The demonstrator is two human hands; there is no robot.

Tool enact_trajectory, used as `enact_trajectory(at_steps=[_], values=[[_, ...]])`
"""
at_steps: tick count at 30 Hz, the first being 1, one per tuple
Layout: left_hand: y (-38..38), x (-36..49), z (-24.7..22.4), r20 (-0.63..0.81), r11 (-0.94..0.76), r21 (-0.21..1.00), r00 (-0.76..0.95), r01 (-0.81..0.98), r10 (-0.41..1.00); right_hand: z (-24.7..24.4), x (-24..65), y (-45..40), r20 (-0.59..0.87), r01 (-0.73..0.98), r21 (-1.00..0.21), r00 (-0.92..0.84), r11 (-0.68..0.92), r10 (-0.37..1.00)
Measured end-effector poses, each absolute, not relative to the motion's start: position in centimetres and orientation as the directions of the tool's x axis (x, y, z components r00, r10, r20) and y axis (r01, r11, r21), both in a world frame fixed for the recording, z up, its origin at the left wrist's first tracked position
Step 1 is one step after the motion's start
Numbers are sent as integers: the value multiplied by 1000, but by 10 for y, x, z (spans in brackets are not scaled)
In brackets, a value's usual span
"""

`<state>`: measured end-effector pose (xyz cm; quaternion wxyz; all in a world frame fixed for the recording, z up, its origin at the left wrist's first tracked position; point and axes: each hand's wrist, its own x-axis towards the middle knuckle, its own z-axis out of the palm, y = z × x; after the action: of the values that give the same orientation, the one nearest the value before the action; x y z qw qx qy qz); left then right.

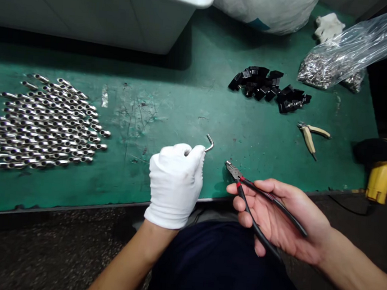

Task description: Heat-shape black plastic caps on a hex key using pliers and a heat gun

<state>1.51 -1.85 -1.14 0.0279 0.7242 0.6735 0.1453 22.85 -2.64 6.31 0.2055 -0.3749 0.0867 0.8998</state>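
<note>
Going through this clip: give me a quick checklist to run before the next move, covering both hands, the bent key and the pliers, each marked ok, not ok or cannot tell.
1. White-gloved left hand grips the L-shaped metal key: ok.
2. Right hand gloved too: not ok, it is bare.
3. Pliers held in the right hand, handles across the palm: ok.
4. Pliers' jaws fully closed: cannot tell, too small.
5. Metal tubes on the green mat apart from both hands: ok.
</note>
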Motion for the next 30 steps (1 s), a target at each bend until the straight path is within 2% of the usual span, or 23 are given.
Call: enact_trajectory(at_steps=[15,18,20,24,26,28,30], values=[[-19,15,-9,153,-83,243,47,966,987,60,229,-31,-706,-463,1,-628,-886,327],[-19,15,-8,146,-86,232,52,969,988,59,228,-35,-703,-459,-30,-622,-888,345],[-18,16,-8,146,-87,222,55,971,988,58,226,-41,-705,-451,-126,-586,-883,400],[-9,18,-8,161,-106,196,74,975,984,56,221,-55,-624,-408,-425,-515,-808,588],[-4,19,-4,163,-106,223,70,969,984,56,218,-60,-574,-369,-557,-476,-744,666],[-6,23,5,197,-88,333,22,939,980,56,216,-64,-537,-336,-658,-418,-674,733],[-19,30,17,243,-57,550,-94,833,966,56,214,-67,-493,-309,-736,-364,-602,790]])
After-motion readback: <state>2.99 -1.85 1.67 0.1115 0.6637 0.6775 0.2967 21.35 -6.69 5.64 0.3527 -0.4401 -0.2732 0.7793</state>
